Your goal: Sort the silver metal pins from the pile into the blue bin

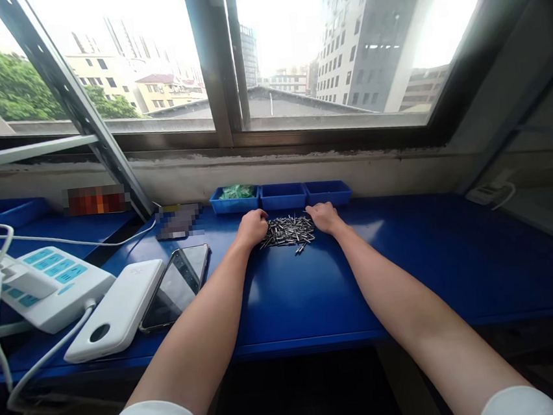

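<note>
A heap of small, slim metal pieces, pin- or rivet-like (289, 231), lies on the blue tabletop (305, 302), with a few loose ones at its near edge. My left hand (253, 228) is at the heap's left side, fingers curled in and closed. At the right side is my right hand (324, 217), its fingers also bent together and the fingertips close to the pieces. Whatever either hand pinches is too small or hidden to name. Just behind the hands, three blue bins stand in a row: a left bin (235, 205) holding green plastic-looking material, a middle bin (283, 198) and a right bin (329, 194).
To the left lie a smartphone (181, 285), a white power bank (115, 311) and a power strip (52, 288) with white cables. A blurred flat item (179, 221) is behind the phone. A metal shelf post (104, 146) slants before the window at left.
</note>
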Demonstrator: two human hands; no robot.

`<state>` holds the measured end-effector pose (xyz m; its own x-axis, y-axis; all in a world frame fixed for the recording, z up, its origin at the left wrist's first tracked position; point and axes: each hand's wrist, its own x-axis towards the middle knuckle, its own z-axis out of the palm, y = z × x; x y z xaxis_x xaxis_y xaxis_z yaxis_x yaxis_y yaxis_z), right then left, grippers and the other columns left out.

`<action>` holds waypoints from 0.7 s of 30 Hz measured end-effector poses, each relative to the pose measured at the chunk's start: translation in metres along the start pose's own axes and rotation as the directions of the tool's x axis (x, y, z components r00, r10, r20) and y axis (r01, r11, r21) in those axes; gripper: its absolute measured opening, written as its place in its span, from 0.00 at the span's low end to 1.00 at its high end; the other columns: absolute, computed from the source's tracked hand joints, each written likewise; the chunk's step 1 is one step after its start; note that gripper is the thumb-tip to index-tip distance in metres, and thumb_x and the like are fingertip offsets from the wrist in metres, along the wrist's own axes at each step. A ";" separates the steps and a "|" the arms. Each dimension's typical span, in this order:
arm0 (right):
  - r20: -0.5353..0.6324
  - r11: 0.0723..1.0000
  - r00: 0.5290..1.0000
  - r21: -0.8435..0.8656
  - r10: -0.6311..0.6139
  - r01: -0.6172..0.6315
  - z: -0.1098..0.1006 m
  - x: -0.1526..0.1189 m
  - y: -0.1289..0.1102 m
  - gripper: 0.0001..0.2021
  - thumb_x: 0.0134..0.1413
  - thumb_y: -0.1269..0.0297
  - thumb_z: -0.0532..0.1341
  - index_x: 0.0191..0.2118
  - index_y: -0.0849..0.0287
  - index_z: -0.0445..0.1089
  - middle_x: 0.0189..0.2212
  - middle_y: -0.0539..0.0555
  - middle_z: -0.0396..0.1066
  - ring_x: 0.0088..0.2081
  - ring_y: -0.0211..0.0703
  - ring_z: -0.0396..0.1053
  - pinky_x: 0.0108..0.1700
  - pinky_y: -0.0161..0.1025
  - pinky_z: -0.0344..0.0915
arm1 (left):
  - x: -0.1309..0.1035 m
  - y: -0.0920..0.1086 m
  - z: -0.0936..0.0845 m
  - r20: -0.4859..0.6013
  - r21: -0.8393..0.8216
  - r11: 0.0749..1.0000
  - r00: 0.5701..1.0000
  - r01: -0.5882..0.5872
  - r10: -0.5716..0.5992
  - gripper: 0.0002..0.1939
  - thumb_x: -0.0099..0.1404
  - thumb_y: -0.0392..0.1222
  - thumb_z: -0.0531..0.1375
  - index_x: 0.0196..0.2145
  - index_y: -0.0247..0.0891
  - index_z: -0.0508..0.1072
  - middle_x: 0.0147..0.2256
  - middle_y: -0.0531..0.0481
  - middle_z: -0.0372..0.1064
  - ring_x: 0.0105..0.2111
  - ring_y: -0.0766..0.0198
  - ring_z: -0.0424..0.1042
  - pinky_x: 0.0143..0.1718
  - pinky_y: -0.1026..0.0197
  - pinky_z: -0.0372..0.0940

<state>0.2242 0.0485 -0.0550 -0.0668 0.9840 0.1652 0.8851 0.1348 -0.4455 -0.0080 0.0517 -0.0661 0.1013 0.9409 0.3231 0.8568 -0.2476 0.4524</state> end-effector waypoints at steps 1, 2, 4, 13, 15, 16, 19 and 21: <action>-0.020 1.000 1.000 -0.005 0.009 -0.009 0.000 0.001 0.001 0.27 0.59 0.53 0.41 0.22 0.59 0.68 0.38 0.60 0.72 0.49 0.57 0.60 0.49 0.47 0.56 | 0.000 0.000 0.000 0.000 0.000 1.000 1.000 0.001 -0.001 0.17 0.60 0.35 0.48 0.39 0.36 0.74 0.43 0.43 0.72 0.45 0.56 0.69 0.49 0.59 0.62; -0.040 1.000 0.999 -0.009 0.017 -0.017 0.000 0.002 0.003 0.26 0.59 0.54 0.41 0.22 0.59 0.69 0.36 0.60 0.72 0.47 0.56 0.62 0.48 0.45 0.57 | 0.000 0.001 -0.001 0.000 0.000 1.000 1.000 0.003 -0.003 0.17 0.60 0.35 0.48 0.39 0.36 0.74 0.43 0.43 0.72 0.45 0.56 0.69 0.49 0.59 0.62; -0.069 1.000 0.997 -0.008 0.020 -0.021 0.001 0.003 0.007 0.21 0.57 0.58 0.45 0.25 0.60 0.71 0.34 0.59 0.73 0.44 0.52 0.65 0.46 0.41 0.58 | 0.000 0.002 -0.002 0.002 -0.001 1.000 1.000 0.007 -0.007 0.17 0.59 0.34 0.49 0.39 0.36 0.75 0.43 0.44 0.72 0.45 0.56 0.69 0.49 0.60 0.62; -0.141 0.990 0.981 -0.026 0.134 -0.139 -0.001 0.002 0.019 0.13 0.46 0.67 0.58 0.39 0.58 0.75 0.41 0.58 0.74 0.45 0.49 0.68 0.45 0.40 0.63 | 0.000 0.000 0.000 -0.009 0.005 1.000 1.000 0.009 -0.009 0.16 0.59 0.35 0.50 0.39 0.37 0.75 0.42 0.44 0.72 0.45 0.57 0.69 0.50 0.60 0.62; -0.132 0.986 0.979 -0.035 0.155 -0.161 -0.002 0.001 0.017 0.11 0.47 0.66 0.58 0.36 0.58 0.76 0.40 0.59 0.74 0.45 0.51 0.68 0.45 0.42 0.63 | 0.000 0.000 -0.001 -0.009 0.006 1.000 1.000 0.006 -0.006 0.16 0.59 0.35 0.50 0.39 0.37 0.75 0.42 0.44 0.72 0.45 0.57 0.69 0.50 0.60 0.62; -0.127 0.985 0.979 -0.039 0.162 -0.168 -0.002 0.001 0.017 0.11 0.48 0.66 0.58 0.36 0.58 0.76 0.39 0.60 0.74 0.45 0.52 0.68 0.44 0.43 0.63 | 0.000 -0.001 -0.001 -0.012 0.007 1.000 1.000 0.005 -0.005 0.16 0.59 0.35 0.50 0.39 0.37 0.75 0.42 0.45 0.72 0.45 0.57 0.69 0.50 0.60 0.62; -0.114 0.981 0.979 -0.075 0.169 -0.178 0.000 0.001 0.015 0.11 0.51 0.65 0.57 0.35 0.61 0.76 0.40 0.63 0.73 0.47 0.56 0.66 0.45 0.45 0.62 | 0.000 -0.001 0.000 -0.034 0.001 1.000 0.999 -0.002 0.002 0.16 0.59 0.34 0.49 0.39 0.37 0.75 0.43 0.45 0.72 0.45 0.57 0.69 0.50 0.59 0.62; -0.131 0.981 0.980 -0.102 0.150 -0.164 0.001 0.002 0.013 0.11 0.52 0.66 0.56 0.36 0.63 0.75 0.41 0.65 0.72 0.49 0.58 0.65 0.45 0.46 0.62 | -0.001 0.000 0.000 -0.067 -0.021 1.000 0.998 -0.023 0.022 0.16 0.60 0.34 0.50 0.40 0.37 0.74 0.43 0.45 0.72 0.45 0.57 0.69 0.49 0.59 0.62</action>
<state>0.2349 0.0523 -0.0618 0.1278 0.9694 0.2097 0.9264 -0.0412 -0.3742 -0.0078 0.0510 -0.0667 0.0859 0.9178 0.3877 0.8435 -0.2741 0.4619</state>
